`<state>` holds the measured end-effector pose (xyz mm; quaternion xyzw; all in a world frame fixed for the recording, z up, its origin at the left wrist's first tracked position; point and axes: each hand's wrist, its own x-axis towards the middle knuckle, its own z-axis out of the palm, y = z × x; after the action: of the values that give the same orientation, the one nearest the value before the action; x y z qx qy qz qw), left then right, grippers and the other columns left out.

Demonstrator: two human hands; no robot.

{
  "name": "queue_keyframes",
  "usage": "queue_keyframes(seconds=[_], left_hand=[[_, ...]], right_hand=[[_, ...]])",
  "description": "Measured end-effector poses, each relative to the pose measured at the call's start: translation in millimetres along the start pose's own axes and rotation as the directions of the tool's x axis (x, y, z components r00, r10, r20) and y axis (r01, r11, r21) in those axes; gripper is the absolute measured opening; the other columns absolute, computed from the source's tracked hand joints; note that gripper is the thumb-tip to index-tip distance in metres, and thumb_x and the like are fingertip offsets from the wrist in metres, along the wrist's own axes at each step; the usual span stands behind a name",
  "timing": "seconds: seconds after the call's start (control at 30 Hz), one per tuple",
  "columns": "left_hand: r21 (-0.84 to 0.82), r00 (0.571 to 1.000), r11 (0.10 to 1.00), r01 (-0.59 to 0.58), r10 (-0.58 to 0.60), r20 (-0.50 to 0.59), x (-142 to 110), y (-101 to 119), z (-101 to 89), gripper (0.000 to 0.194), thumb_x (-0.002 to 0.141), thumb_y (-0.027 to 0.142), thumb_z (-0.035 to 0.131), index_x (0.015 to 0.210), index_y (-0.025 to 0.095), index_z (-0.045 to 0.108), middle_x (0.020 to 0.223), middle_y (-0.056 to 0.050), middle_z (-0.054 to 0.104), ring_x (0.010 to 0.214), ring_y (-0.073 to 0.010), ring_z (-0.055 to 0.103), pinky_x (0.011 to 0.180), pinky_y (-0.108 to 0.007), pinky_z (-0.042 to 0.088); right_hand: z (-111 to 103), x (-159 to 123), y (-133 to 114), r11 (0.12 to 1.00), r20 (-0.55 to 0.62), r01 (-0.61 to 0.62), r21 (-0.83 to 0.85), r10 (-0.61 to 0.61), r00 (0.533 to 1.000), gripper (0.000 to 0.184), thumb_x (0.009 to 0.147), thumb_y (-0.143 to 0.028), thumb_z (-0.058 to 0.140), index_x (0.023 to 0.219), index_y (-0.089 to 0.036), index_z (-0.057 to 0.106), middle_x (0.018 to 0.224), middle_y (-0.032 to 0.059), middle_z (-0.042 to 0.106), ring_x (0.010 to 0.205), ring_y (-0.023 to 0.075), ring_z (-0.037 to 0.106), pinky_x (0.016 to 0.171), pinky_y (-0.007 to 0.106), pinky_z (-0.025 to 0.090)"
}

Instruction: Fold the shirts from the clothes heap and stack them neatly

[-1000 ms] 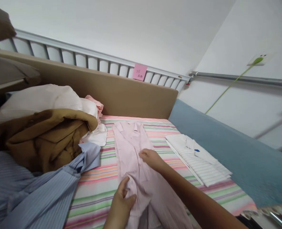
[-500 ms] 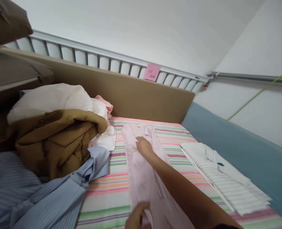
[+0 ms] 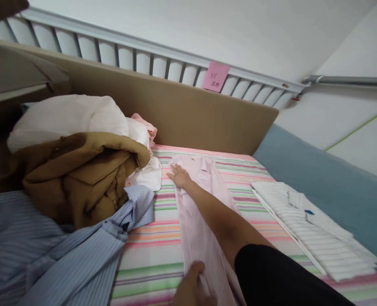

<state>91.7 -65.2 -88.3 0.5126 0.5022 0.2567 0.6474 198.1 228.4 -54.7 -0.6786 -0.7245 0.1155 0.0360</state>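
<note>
A pink button-up shirt (image 3: 194, 212) lies in a long, narrow fold on a striped bedsheet (image 3: 156, 250), its collar at the far end. My right hand (image 3: 179, 176) rests flat with fingers spread on the shirt's left edge, just below the collar. Close to me at the bottom of the view, my left hand (image 3: 193, 289) is at the shirt's near left side. Its thumb stands apart from the other fingers, which are partly cut off and blurred.
Left is a heap: a blue striped shirt (image 3: 76, 259), a brown garment (image 3: 89, 178) and white cloth (image 3: 80, 114). A folded white striped shirt (image 3: 312, 229) lies right, beside a blue wall panel (image 3: 328, 170). A brown headboard (image 3: 207, 123) with a pink note (image 3: 216, 76) above stands behind.
My right hand has moved from the middle of the shirt, below the collar, to its left edge, and its fingers have spread. My left hand stays near the shirt's near end. The view has shifted slightly.
</note>
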Motion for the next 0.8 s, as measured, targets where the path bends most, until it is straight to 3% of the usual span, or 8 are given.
queue_keyframes(seconds=[0.1,0.17,0.23,0.33,0.43,0.5,0.63,0.8], left_hand=[[0.010,0.996,0.998,-0.069,0.069,-0.052,-3.1,4.3,-0.2,0.064,0.056,0.010,0.053,0.120,0.014,0.057,0.118,-0.011,0.061,0.110,-0.0238,0.054,0.099,-0.032,0.035],[-0.009,0.993,0.995,-0.100,0.100,-0.064,-2.6,8.6,-2.2,0.064,0.055,0.006,0.050,0.119,0.014,0.057,0.115,-0.010,0.063,0.106,-0.0231,0.056,0.097,-0.032,0.037],[-0.043,0.989,0.991,-0.130,0.126,-0.082,-0.7,12.1,-5.5,0.063,0.054,0.005,0.052,0.116,0.014,0.058,0.108,-0.009,0.065,0.099,-0.0221,0.059,0.092,-0.031,0.041],[-0.079,0.980,0.982,-0.174,0.164,-0.114,-1.0,14.7,-11.5,0.060,0.056,0.010,0.059,0.116,0.015,0.057,0.092,-0.005,0.067,0.084,-0.0189,0.061,0.080,-0.029,0.046],[-0.062,0.964,0.979,-0.196,0.180,-0.193,-12.9,13.1,-16.7,0.061,0.061,0.024,0.063,0.120,0.013,0.051,0.076,-0.002,0.064,0.068,-0.0155,0.059,0.068,-0.028,0.047],[-0.058,0.938,0.973,-0.223,0.199,-0.284,-29.5,8.3,-19.2,0.063,0.063,0.033,0.064,0.121,0.013,0.049,0.077,-0.002,0.063,0.066,-0.0152,0.059,0.065,-0.028,0.047],[-0.020,0.878,0.977,-0.213,0.182,-0.442,-76.0,-14.6,-20.4,0.063,0.060,0.044,0.065,0.112,0.012,0.052,0.090,-0.009,0.065,0.079,-0.0206,0.063,0.074,-0.032,0.048],[0.200,0.874,0.976,-0.080,0.166,-0.458,-119.6,-50.8,-9.7,0.058,0.061,0.041,0.061,0.109,0.010,0.053,0.070,-0.003,0.062,0.065,-0.0208,0.059,0.066,-0.033,0.046]], right_hand=[[-21.4,-44.3,2.0,0.994,-0.069,0.096,0.058,-0.092,0.993,0.061,0.087,-0.046,0.042,0.141,-0.019,0.030,0.150,0.0096,0.021,0.137,0.0213,0.018,0.110,0.038,0.018],[-32.1,-98.3,11.5,0.964,-0.166,0.208,0.166,-0.181,0.970,0.052,0.085,-0.038,0.048,0.132,-0.018,0.044,0.144,0.0098,0.036,0.132,0.0193,0.031,0.109,0.034,0.023],[-38.2,-167.1,27.1,0.916,-0.251,0.247,0.316,-0.171,0.953,0.041,0.084,-0.035,0.047,0.122,-0.019,0.055,0.133,0.0075,0.050,0.123,0.0182,0.043,0.106,0.033,0.030],[-37.9,-276.8,53.0,0.852,-0.265,0.162,0.497,-0.028,0.964,0.033,0.083,-0.035,0.047,0.107,-0.019,0.063,0.113,0.0076,0.063,0.107,0.0203,0.056,0.096,0.035,0.041],[-25.2,-367.4,67.3,0.790,-0.152,-0.004,0.613,0.124,0.981,0.030,0.081,-0.035,0.049,0.099,-0.019,0.065,0.100,0.0075,0.067,0.094,0.0216,0.060,0.088,0.035,0.045],[-9.4,-409.7,66.5,0.725,-0.042,-0.071,0.686,0.137,0.990,0.028,0.079,-0.033,0.050,0.097,-0.019,0.066,0.094,0.0069,0.068,0.086,0.0210,0.062,0.082,0.034,0.047],[34.8,-450.8,48.4,0.544,0.212,-0.220,0.810,0.078,0.974,0.029,0.076,-0.029,0.051,0.099,-0.018,0.064,0.092,0.0065,0.066,0.080,0.0178,0.063,0.069,0.027,0.048],[79.7,-446.6,22.1,0.312,0.548,-0.536,0.784,0.056,0.834,0.046,0.073,-0.035,0.057,0.116,-0.019,0.050,0.094,0.0058,0.061,0.061,0.0106,0.062,0.050,0.020,0.042]])
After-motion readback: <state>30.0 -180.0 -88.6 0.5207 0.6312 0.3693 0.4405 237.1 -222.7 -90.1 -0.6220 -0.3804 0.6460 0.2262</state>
